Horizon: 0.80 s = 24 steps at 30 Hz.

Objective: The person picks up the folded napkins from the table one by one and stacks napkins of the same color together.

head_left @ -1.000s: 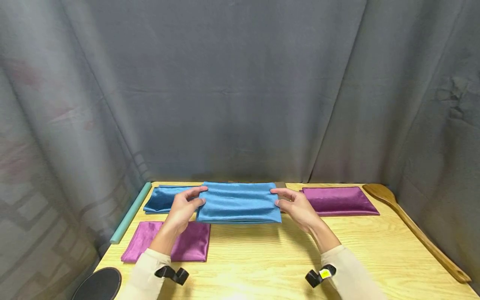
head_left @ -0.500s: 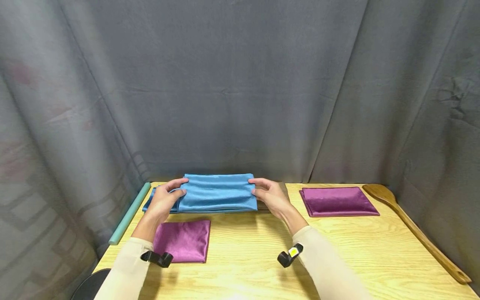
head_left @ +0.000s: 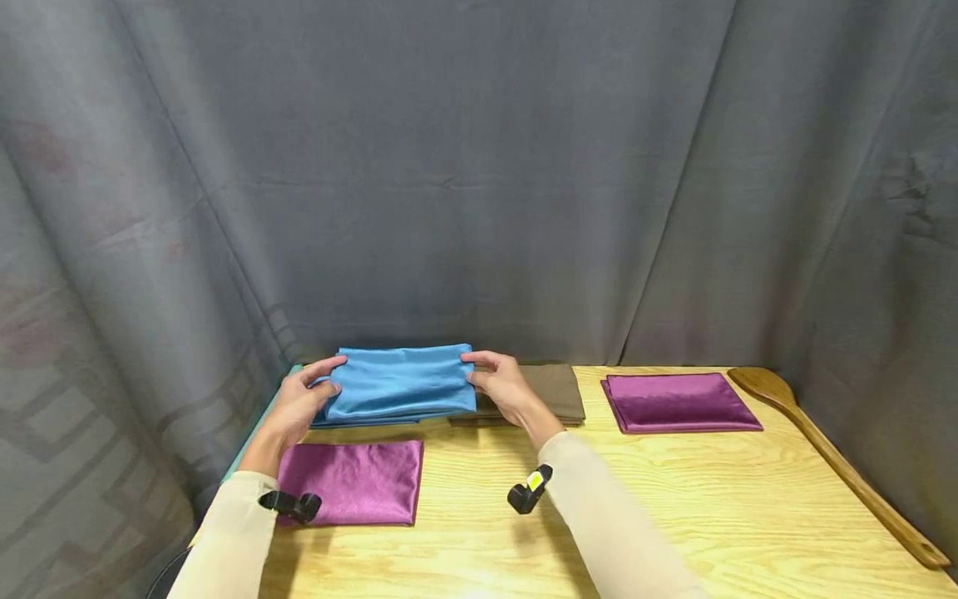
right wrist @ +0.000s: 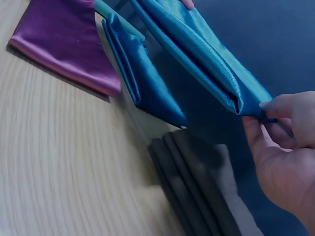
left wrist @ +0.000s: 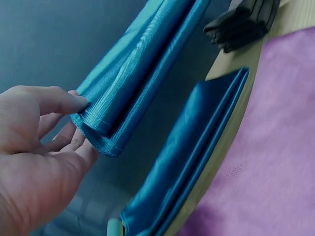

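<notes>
Both hands hold a folded blue satin cloth (head_left: 404, 381) in the air by its two ends. My left hand (head_left: 298, 401) pinches the left end between thumb and fingers; the left wrist view shows the layered corner in that hand (left wrist: 44, 142). At the other end my right hand (head_left: 509, 387) pinches the cloth's edge. Below the held cloth lies a second folded blue cloth (left wrist: 192, 142), mostly covered by it in the head view. To its right, a folded brown cloth (head_left: 555, 391) lies near the table's back edge, partly behind my right hand.
One folded purple cloth (head_left: 359, 482) lies at the front left, another purple cloth (head_left: 677, 402) at the back right. A long wooden spoon (head_left: 831, 457) runs along the right edge. A green stick (right wrist: 120, 18) lies at the left edge. Grey curtains (head_left: 464, 183) stand behind the table.
Both hands have carried the blue cloth leftward, from in front of the brown cloth to over the other blue cloth. More of the brown cloth now shows.
</notes>
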Motion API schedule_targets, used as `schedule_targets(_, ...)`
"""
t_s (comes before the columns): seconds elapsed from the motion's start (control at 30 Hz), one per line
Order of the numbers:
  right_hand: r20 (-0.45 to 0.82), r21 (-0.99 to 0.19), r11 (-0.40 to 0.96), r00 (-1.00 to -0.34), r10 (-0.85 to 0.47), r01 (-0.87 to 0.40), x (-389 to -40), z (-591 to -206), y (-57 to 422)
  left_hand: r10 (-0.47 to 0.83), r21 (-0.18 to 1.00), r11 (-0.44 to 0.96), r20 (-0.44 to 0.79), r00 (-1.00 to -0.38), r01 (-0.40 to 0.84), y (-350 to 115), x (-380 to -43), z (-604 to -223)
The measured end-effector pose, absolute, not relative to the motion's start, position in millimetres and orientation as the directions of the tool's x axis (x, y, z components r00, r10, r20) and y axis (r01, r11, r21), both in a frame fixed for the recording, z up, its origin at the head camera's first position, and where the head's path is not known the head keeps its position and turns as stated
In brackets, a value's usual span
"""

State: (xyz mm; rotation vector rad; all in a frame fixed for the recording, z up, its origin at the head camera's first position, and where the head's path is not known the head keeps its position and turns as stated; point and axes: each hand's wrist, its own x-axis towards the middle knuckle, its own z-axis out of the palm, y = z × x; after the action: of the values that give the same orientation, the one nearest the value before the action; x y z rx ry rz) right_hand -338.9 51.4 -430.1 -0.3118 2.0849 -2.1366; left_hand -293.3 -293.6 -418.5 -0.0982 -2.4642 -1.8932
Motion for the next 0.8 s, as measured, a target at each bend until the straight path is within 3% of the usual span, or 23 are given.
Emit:
schedule_targets(0.3,0.032,-0.999,-0.037,-0.974,-0.224,-0.024,-347.6,-436.8,18.4,0.011,0.96,0.28,-0.028,-1.0,-0.024,-316.1,-306.3,-427.9)
schedule_targets(0.8,-0.005,-1.0,0.009,-0.986,-0.168,0.004,-350.5,-459.9,-34.5,-0.131,0.887,0.459,0.001,-0.991,-0.06,-338.3,-322.2,-433.0)
